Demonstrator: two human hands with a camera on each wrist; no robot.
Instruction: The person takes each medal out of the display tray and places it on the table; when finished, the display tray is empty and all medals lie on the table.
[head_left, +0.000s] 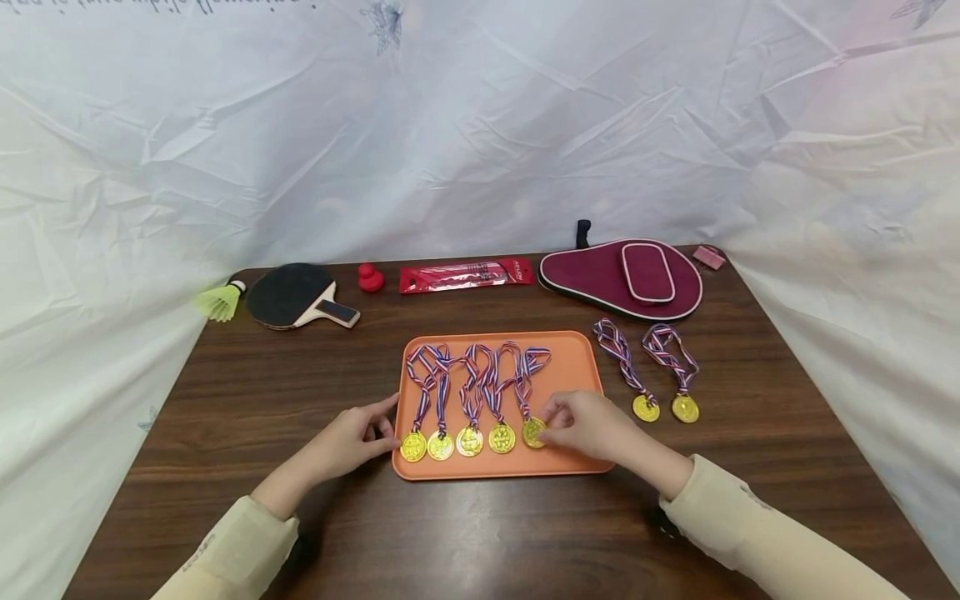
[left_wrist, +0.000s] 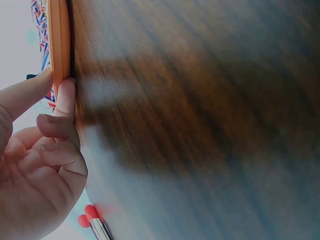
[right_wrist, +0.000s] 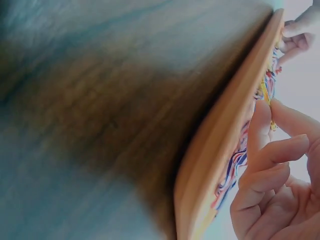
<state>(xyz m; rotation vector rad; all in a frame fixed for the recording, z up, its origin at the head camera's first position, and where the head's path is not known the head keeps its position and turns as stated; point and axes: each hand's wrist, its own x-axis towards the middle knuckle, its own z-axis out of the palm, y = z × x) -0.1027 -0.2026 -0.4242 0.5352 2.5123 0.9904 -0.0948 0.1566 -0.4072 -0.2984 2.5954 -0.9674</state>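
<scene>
An orange tray (head_left: 495,467) lies on the table with several gold medals in a row, their striped ribbons stretched toward the far rim. My left hand (head_left: 352,440) pinches the tray's left rim between thumb and finger; the left wrist view shows the tray edge (left_wrist: 60,40) between them. Over the tray's right part, my right hand (head_left: 585,425) pinches the rightmost medal (head_left: 533,432) by its edge. In the right wrist view, that medal's thin gold edge shows at the right hand's (right_wrist: 280,170) thumb and fingertip. Two more medals, the nearer one (head_left: 646,408) and its neighbour (head_left: 686,408), lie right of the tray.
Along the table's back stand or lie a shuttlecock (head_left: 221,301), a table tennis bat (head_left: 292,297), a small red object (head_left: 371,277), a red packet (head_left: 465,275), a maroon bat case (head_left: 618,280) and a small pink block (head_left: 708,257). White cloth (head_left: 480,125) hangs behind.
</scene>
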